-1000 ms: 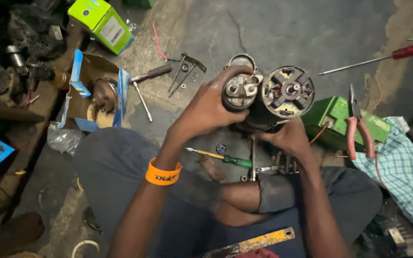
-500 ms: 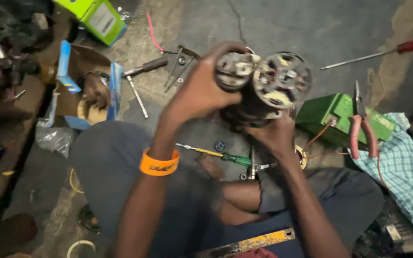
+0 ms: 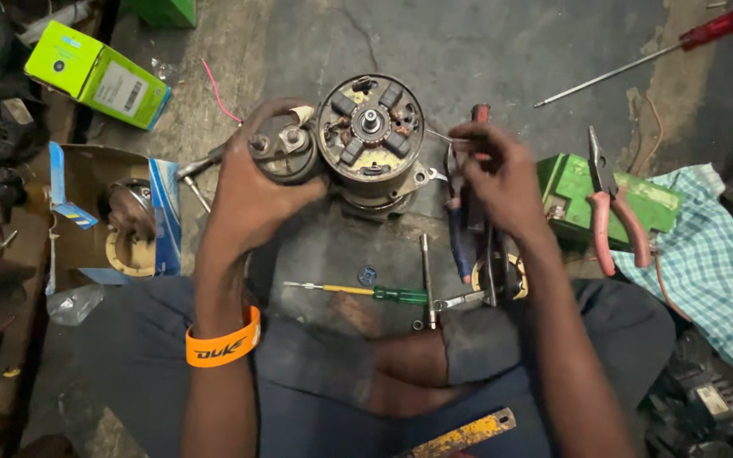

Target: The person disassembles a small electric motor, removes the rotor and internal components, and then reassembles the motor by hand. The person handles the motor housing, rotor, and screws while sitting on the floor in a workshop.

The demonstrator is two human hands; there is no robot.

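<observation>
Orange wristband (image 3: 223,346), green box (image 3: 97,75), red-handled screwdriver (image 3: 651,53), blue checked cloth (image 3: 710,263)

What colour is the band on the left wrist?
The wristband is orange with dark lettering, shown best, and only, in the head view.

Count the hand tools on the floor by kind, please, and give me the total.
Screwdrivers: 2, a red one and a green one.
Pliers: 1, pink handles.
Wrenches: 1.
Total: 4.
More tools lie under the right hand, too hidden to count. The left hand holds the motor.
</observation>
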